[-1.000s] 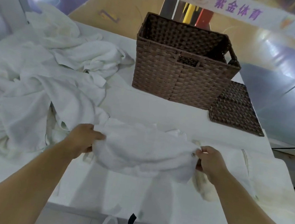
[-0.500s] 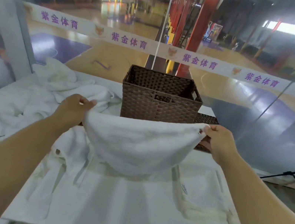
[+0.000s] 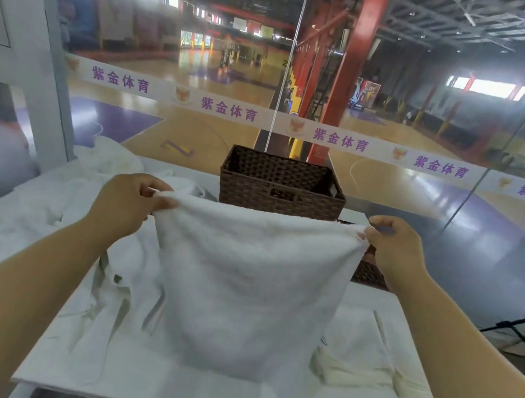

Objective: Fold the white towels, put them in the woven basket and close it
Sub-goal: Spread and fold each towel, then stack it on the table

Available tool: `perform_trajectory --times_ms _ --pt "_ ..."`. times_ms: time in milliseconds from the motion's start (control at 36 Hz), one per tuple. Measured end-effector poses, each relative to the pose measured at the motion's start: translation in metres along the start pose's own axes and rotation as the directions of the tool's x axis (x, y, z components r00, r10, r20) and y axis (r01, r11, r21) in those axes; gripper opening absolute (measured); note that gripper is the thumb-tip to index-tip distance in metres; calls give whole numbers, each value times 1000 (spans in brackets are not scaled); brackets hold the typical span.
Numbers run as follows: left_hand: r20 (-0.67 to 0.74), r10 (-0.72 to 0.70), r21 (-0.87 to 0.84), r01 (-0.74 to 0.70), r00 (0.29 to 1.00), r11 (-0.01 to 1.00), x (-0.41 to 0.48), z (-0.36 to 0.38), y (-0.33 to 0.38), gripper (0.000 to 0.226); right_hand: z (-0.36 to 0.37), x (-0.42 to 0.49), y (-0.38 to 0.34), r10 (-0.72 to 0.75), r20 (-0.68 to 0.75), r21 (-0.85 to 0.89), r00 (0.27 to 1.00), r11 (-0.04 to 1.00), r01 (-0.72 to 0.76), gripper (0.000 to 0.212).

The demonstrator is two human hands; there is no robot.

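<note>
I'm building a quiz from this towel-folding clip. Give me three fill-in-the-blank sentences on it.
1. Both hands hold one white towel by its ____ edge.
2. The left hand and the right hand pinch opposite ____ of the towel.
3. The brown basket behind the towel has no ____ on it.

Missing words: top; corners; lid

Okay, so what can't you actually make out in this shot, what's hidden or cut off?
Head view only:
- Basket lid: only a sliver shows; the held towel and right hand cover the rest.
- Woven basket: its lower front is behind the towel's top edge; its floor is out of sight.
- Towel pile: too rumpled and overexposed to count.
- Left hand: fingertips are tucked in the towel's corner.
</note>
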State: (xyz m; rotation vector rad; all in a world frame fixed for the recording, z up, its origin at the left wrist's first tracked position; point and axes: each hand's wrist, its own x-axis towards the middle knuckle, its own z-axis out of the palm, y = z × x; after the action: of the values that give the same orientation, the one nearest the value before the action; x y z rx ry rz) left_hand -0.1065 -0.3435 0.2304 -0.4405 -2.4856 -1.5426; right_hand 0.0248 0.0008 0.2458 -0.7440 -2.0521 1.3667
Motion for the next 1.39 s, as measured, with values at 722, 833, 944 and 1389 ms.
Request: perform_trajectory --times_ms 722,833,944,1389 --pt "93 -45 -148 59 995 987 -94 -23 -41 17 -42 -103 39 -196 293 -497 936 805 324 18" --pt "119 -135 -176 155 984 972 -98 -22 -46 15 -42 -112 43 -22 410 -272 912 951 146 20" --pt "75 -123 -35 126 990 991 -95 -15 -52 14 -41 -111 49 46 482 -224 875 972 73 20" --pt "246 -361 123 340 900 932 -52 61 -126 9 31 -49 138 130 272 -572 954 819 51 13"
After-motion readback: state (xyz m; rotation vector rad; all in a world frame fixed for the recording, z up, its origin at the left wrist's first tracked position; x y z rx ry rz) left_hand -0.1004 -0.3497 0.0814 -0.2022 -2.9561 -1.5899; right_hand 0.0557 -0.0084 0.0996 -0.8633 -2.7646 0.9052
